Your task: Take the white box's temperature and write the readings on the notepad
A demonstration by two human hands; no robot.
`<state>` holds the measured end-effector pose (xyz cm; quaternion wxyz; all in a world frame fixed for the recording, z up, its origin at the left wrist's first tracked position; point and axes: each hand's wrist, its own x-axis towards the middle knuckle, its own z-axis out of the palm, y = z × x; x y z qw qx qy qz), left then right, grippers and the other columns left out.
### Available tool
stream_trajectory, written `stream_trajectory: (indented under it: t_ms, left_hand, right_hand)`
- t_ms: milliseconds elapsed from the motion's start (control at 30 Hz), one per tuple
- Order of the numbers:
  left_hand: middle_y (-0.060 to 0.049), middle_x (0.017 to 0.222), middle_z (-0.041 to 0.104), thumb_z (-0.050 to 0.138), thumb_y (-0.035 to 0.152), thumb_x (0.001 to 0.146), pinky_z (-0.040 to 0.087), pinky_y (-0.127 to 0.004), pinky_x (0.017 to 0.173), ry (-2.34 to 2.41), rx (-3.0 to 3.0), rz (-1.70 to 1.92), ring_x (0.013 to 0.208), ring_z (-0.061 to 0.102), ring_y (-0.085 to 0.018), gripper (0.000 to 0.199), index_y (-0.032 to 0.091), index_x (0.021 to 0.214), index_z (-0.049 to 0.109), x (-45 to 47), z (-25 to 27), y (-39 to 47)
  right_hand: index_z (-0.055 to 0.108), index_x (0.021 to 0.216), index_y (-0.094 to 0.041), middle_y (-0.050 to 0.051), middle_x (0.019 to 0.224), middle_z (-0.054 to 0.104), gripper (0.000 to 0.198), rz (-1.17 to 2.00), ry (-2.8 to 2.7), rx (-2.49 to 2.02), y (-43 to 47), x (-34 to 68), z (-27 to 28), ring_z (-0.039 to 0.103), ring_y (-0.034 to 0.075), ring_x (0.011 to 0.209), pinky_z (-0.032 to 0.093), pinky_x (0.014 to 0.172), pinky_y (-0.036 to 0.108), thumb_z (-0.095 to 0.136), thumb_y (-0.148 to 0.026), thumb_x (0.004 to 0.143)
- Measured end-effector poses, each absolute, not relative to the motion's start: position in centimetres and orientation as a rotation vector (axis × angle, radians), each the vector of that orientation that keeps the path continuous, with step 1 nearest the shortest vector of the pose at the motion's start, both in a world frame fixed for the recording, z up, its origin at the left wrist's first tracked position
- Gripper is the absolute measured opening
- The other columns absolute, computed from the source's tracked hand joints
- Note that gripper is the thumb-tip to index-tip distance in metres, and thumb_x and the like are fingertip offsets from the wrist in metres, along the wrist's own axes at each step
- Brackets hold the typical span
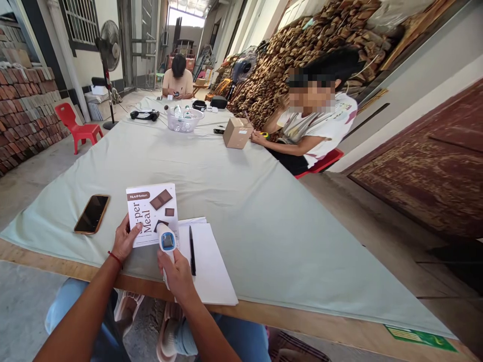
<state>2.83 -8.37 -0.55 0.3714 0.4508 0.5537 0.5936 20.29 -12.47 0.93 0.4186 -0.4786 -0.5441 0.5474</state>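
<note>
My left hand (126, 239) grips the lower left corner of a white box (168, 193) printed with "NutriMotion", "Meal" and brown chocolate pieces, its thumb across the front. The box is held up above the cloth, tilted toward me. In my right hand (176, 271) is a white infrared thermometer (167, 240) with a blue-rimmed screen facing me. Its head overlaps the lower right part of the box; whether they touch I cannot tell. Beside my right hand, a black pen (192, 250) lies on white paper sheets (213, 266).
A phone (92, 214) lies left of my left hand on the cloth-covered table (283, 241). Farther off are a cardboard box (237, 133), a clear basin (184, 122) with bottles, and dark cases. One person (309, 120) sits at the right side, another (178, 80) at the far end.
</note>
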Motion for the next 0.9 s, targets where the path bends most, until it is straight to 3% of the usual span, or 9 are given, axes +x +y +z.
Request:
stream_trajectory:
  t_ms: [267, 467, 700, 900]
  left_hand:
    - [-0.013, 0.109, 0.069, 0.072, 0.061, 0.068, 0.052, -0.041, 0.087, 1.377, 1.128, 1.545, 0.103, 0.063, -0.031, 0.074, 0.012, 0.122, 0.058, 2.9, -0.6, -8.3]
    - [-0.012, 0.106, 0.069, 0.071, 0.062, 0.068, 0.05, -0.042, 0.089, 1.447, 1.141, 1.551, 0.102, 0.063, -0.03, 0.07, 0.013, 0.115, 0.058, 2.9, -0.4, -8.4]
    - [-0.01, 0.11, 0.064, 0.071, 0.06, 0.068, 0.05, -0.04, 0.09, 1.549, 1.143, 1.714, 0.1, 0.061, -0.026, 0.066, 0.017, 0.114, 0.051, 1.8, -1.6, -7.9]
    - [-0.012, 0.119, 0.055, 0.08, 0.048, 0.063, 0.049, -0.042, 0.095, 1.598, 1.257, 1.872, 0.105, 0.059, -0.026, 0.078, 0.019, 0.123, 0.039, 1.6, -1.3, -6.6]
  right_hand:
    - [0.053, 0.069, -0.023, -0.002, 0.054, 0.051, 0.035, 1.461, -1.266, -1.174, -12.5, 20.3, 0.9, 0.047, 0.015, 0.052, 0.039, 0.049, 0.027, 0.058, -0.056, 0.08]
    - [0.052, 0.068, -0.022, -0.003, 0.054, 0.051, 0.037, 1.522, -1.232, -1.13, -12.3, 21.3, 1.2, 0.046, 0.013, 0.051, 0.038, 0.051, 0.026, 0.06, -0.057, 0.077]
    - [0.053, 0.067, -0.021, -0.003, 0.054, 0.051, 0.039, 1.277, -1.119, -1.266, -12.0, 26.2, 1.9, 0.046, 0.013, 0.053, 0.039, 0.054, 0.026, 0.061, -0.059, 0.073]
    - [0.054, 0.069, -0.021, -0.004, 0.055, 0.05, 0.04, 1.046, -1.032, -1.397, -11.7, 31.0, 2.2, 0.044, 0.013, 0.052, 0.036, 0.051, 0.025, 0.063, -0.061, 0.069]
